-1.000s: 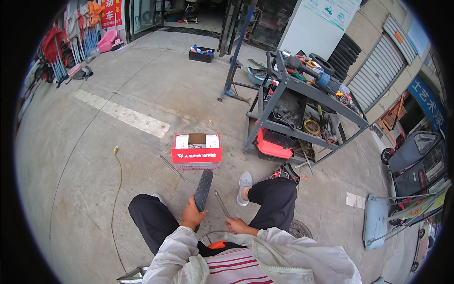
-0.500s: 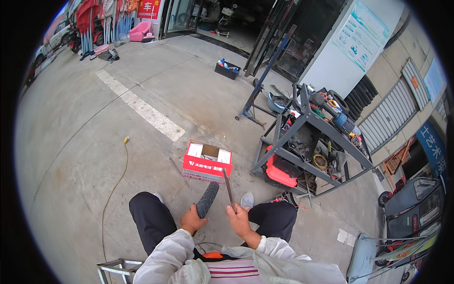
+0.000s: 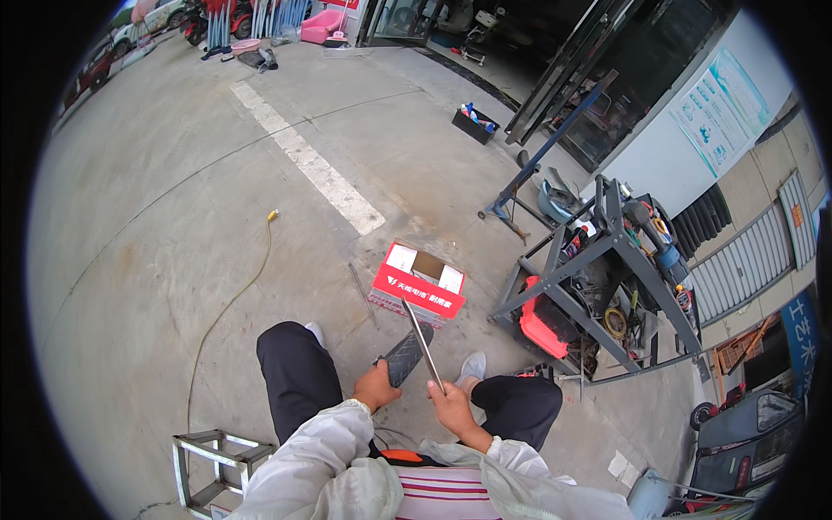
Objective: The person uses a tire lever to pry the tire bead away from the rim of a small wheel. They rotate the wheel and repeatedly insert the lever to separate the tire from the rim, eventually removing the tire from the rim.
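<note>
My left hand (image 3: 377,387) is closed around a black treaded tire (image 3: 400,359), which rises between my knees. Its lower part is hidden behind my hand and sleeve. In my right hand (image 3: 452,407) is a slim metal tire lever (image 3: 421,339), gripped near its lower end. The lever slants up and to the left, and its upper part passes in front of the tire's top edge. Whether the two touch, I cannot tell. Just beyond them stands an open red and white cardboard box (image 3: 419,289) on the concrete.
A grey metal tool cart (image 3: 598,260) full of tools stands on the right, with a red toolbox (image 3: 544,322) low in it. A yellow cord (image 3: 227,305) runs along the floor on the left. Near my left elbow is a metal stool frame (image 3: 217,459); a thin rod (image 3: 358,289) lies beside the box.
The whole view has swung, so the surroundings sit farther right. The lever has tilted left, from standing apart from the tire to crossing in front of it. Both hands keep their grip.
</note>
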Motion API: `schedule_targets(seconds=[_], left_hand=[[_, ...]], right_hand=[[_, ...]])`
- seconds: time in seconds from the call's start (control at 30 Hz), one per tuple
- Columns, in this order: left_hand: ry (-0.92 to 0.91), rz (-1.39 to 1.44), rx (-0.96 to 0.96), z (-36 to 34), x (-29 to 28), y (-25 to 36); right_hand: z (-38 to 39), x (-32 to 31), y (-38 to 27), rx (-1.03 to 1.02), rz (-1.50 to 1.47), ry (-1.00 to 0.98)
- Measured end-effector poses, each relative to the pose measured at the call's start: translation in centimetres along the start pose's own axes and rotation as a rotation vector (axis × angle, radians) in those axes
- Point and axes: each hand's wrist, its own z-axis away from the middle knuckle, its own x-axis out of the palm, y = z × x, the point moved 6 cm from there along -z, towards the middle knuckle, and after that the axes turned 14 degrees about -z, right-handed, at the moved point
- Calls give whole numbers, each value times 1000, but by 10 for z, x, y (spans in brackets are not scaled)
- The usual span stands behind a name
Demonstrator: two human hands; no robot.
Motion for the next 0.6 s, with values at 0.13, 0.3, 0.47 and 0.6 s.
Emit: schedule_targets(seconds=[0.13,0.3,0.47,0.6], left_hand=[[-10,36,-25,-2,-3,-4],[-28,-13,-22,-1,-5,1],[-68,-55,-21,0,-3,4],[-98,-52,-4,2,5,-1]], right_hand=[[0,-18,-63,-220,-257,96],[-17,-10,-26,-311,-259,62],[8,16,121,367,24,-117],[10,16,88,210,-12,-21]])
